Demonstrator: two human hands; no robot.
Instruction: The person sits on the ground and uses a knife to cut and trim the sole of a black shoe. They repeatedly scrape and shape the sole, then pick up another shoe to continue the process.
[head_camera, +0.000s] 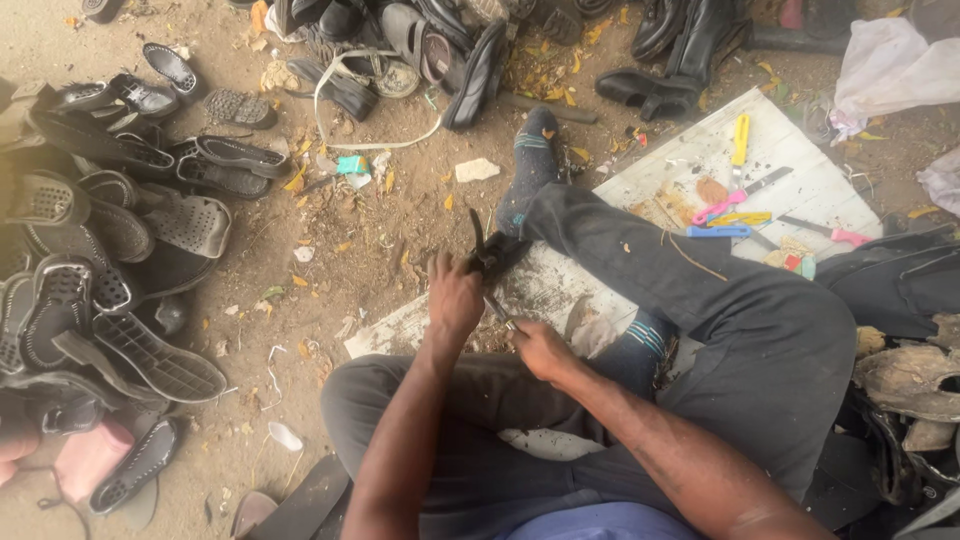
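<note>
lap: person sits on the dirt ground (330, 250), legs in dark trousers (720, 330); the near edge of the shot cuts off both arms above the elbow
left hand (455, 295): fingers curled tight around a black strappy piece of footwear (492, 250), a sandal part I think, hard to say; it sticks up past the knuckles
right hand (540, 348): fingers pinched on a small thin tool (500, 312), mostly hidden, can't tell what kind; its tip sits right under the black piece
where the piece is: held over the near end of the white board (800, 185), just in front of the shin
board: no real containers here, the board acts as a tray; on it a yellow cutter (740, 138), a knife (765, 181), pink (718, 209) and blue (718, 231) handled bits, plus scraps
socked foot (528, 165): stretched out beyond the hands, toes on the dirt
left side: heap of black shoe soles (110, 250), partly cut off by the frame
far edge: more black shoes (680, 50), tops cropped; white plastic bag (890, 65) in the corner
</note>
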